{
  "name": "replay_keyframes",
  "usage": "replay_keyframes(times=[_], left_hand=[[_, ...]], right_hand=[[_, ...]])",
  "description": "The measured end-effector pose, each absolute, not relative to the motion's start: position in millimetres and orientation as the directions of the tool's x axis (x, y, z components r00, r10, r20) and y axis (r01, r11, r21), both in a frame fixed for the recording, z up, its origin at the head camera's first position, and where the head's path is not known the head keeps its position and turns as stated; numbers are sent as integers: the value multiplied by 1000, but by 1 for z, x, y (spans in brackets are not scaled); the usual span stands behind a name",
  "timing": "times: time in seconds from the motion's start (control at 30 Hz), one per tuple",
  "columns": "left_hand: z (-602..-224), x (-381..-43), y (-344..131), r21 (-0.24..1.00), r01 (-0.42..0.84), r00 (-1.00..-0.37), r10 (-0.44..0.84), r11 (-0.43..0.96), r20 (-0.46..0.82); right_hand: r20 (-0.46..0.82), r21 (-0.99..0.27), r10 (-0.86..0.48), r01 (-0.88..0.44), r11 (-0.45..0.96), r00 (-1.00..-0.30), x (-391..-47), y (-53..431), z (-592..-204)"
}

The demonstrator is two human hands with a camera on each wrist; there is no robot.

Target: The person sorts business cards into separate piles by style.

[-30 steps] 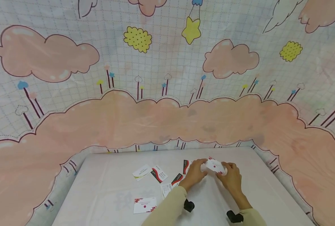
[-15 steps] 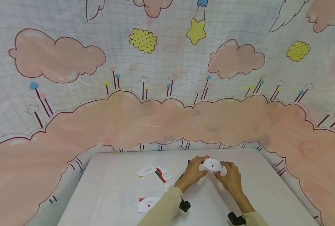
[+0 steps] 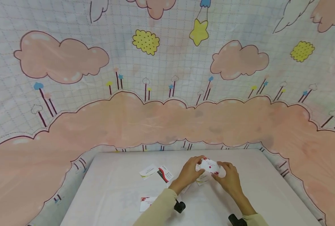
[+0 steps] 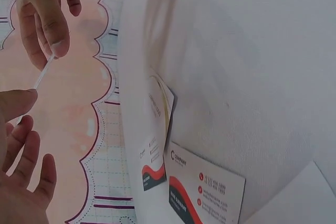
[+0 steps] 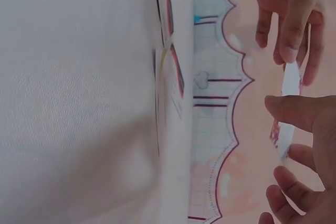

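Note:
Up over the back of the table, both hands hold a white business card (image 3: pixel 211 166) with red floral corners and a small red dot. My left hand (image 3: pixel 188 173) pinches its left end between thumb and fingers. At the opposite end, my right hand (image 3: pixel 229 179) pinches it the same way. Seen nearly edge-on in the right wrist view, the card (image 5: pixel 287 85) spans from one thumb to the other. Below the hands lie overlapping cards (image 3: pixel 202 180). The left wrist view shows a red-and-black company card (image 4: pixel 207 192) beside a fanned pair (image 4: pixel 153 135).
Further left on the white table (image 3: pixel 111 185) lie a white card with a yellow-green edge (image 3: pixel 148 171) and a red-and-black card (image 3: pixel 165 173). Another floral card (image 3: pixel 147 203) is partly covered by the left sleeve (image 3: pixel 159 207). A printed cloth (image 3: pixel 167 122) hangs behind the table.
Both hands have shifted left over the table with the floral card still between them. The left arm now hides cards in the middle, while cards beneath the hands have come into view.

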State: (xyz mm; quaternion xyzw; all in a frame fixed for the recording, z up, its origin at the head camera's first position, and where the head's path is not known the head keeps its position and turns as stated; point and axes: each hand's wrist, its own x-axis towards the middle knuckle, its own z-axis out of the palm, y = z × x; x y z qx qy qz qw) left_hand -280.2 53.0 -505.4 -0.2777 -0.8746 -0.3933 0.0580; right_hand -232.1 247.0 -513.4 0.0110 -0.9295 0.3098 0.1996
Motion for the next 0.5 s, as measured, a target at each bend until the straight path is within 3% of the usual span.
replay_keyframes(times=[0.23, 0.5], left_hand=[[-504, -273, 38, 608, 591, -804, 452, 530, 387], [-505, -264, 20, 613, 545, -835, 442, 573, 328]], right_hand=[[396, -561, 50, -198, 804, -917, -228, 239, -514], [389, -561, 7, -232, 795, -921, -224, 228, -516]])
